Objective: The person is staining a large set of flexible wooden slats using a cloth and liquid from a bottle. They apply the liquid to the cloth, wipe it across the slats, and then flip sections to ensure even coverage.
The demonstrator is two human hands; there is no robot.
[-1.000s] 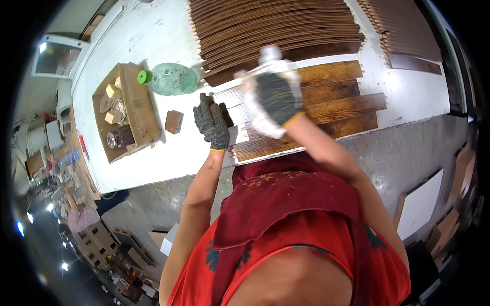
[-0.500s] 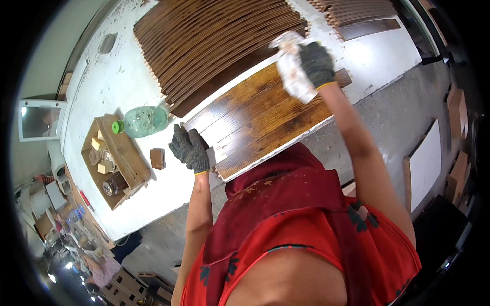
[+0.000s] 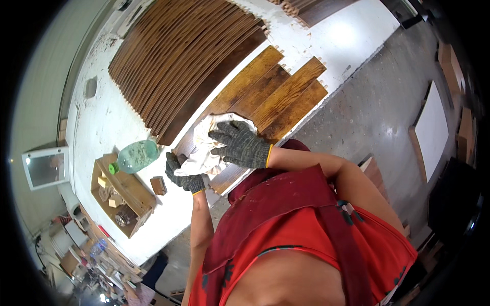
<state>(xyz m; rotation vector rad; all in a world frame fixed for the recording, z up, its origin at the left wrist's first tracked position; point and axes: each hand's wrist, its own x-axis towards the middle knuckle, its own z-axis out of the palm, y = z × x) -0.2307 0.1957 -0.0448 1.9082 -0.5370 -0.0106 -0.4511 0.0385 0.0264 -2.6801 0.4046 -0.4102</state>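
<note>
My right hand [image 3: 241, 145], in a dark knitted glove with a yellow cuff, presses a crumpled white cloth [image 3: 204, 131] with brownish stains onto the boards, its fingers spread over the cloth. Under it several brown stained wooden boards [image 3: 286, 94] lie side by side, with notched ends. My left hand [image 3: 179, 172], gloved alike, rests at the near-left ends of these boards, fingers stretched out and partly covered by the cloth's edge. Just left of it sits a small brown block [image 3: 158, 185].
A long row of brown boards [image 3: 178, 66] stands on the white table [image 3: 97, 120] beyond. At left are a green-capped clear bottle [image 3: 137, 156] and a wooden box [image 3: 140, 191] holding yellowish blocks and a jar. A white panel [image 3: 432, 130] stands on the floor at right.
My right hand has swept the cloth from the far right end of the boards back to the left end, beside my left hand. The view has turned a little.
</note>
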